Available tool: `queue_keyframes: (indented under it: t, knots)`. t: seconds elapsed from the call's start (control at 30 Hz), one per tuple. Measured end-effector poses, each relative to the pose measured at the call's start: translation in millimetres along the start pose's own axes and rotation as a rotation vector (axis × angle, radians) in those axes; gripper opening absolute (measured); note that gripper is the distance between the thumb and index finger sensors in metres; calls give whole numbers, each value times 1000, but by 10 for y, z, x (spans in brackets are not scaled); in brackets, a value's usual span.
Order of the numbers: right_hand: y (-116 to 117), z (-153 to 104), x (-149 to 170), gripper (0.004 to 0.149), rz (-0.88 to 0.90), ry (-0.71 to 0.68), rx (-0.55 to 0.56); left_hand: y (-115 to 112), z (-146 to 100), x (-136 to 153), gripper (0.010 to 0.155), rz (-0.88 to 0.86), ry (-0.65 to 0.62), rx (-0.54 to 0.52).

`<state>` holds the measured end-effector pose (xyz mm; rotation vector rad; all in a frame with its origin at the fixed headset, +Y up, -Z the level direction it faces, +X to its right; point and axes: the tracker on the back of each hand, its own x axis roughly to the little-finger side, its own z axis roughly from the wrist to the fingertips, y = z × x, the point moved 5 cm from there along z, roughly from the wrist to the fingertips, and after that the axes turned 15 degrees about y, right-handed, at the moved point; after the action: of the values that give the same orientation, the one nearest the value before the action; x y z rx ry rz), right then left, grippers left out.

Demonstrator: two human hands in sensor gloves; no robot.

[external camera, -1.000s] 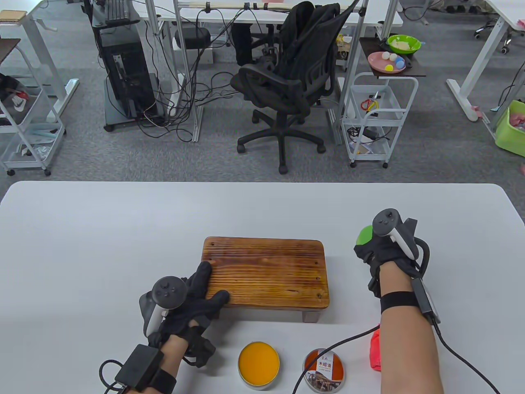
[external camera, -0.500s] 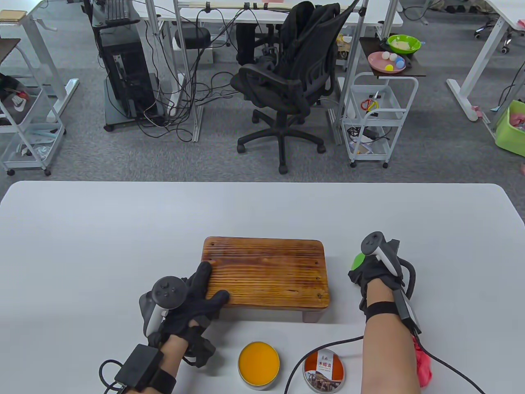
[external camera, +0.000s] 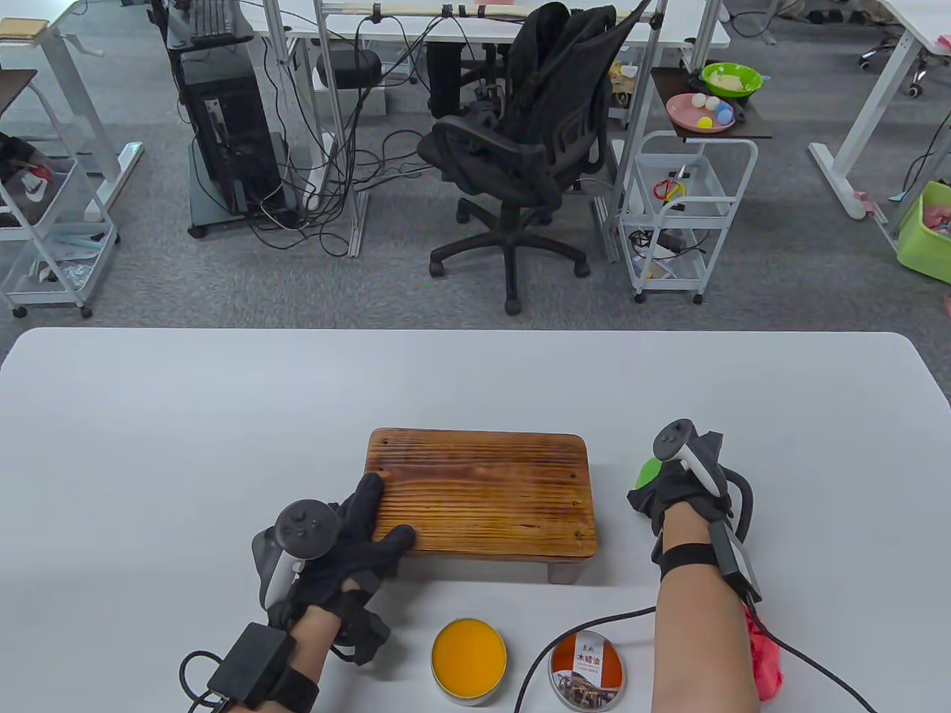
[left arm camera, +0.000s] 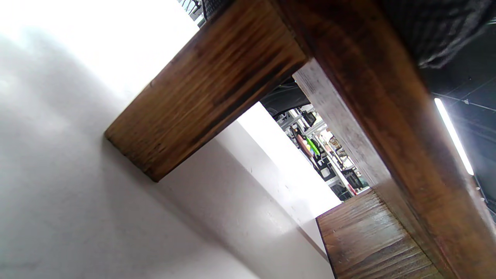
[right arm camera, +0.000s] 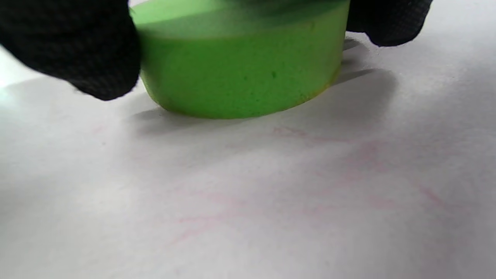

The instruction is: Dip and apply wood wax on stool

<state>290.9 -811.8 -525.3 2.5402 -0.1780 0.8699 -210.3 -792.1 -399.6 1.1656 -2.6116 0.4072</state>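
Note:
A low brown wooden stool [external camera: 483, 490] stands mid-table. My left hand [external camera: 371, 520] rests on its near-left corner, fingers lying straight on the top. The left wrist view looks under the seat at a stool leg [left arm camera: 205, 89]. Right of the stool, my right hand [external camera: 654, 483] grips a round green sponge [external camera: 648, 470] low on the table. In the right wrist view the sponge [right arm camera: 240, 73] sits between black gloved fingers [right arm camera: 77, 50], its base at the white surface. An open tin of orange wax [external camera: 469, 659] lies at the near edge.
The tin's printed lid [external camera: 587, 668] lies right of the wax. A red cloth [external camera: 765, 661] sits under my right forearm. Glove cables trail off the near edge of the white table [external camera: 186, 445]. An office chair and carts stand beyond the far edge.
My right hand has carried the green sponge nearer and slightly left, down toward the table beside the stool, then almost stopped. The left hand and stool have not moved.

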Motion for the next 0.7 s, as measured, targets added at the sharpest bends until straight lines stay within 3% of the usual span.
queue_keyframes:
  t: [0.13,0.33,0.53,0.7]
  knots:
    - [-45,-51,12,115,37,-22,-25,3,0,0,100,1,4,-2]
    - [-389,-363,-45,115,16,-118,52,11,-7,-4,100,7,27,5]
    - [-710,-1000,-119,110,-34,-293,147,61,-110,-27,103,52,33,16]
    - [-729,-1572,-80,108,-104,-414,175,138,-343,-73,105,76,2,18]
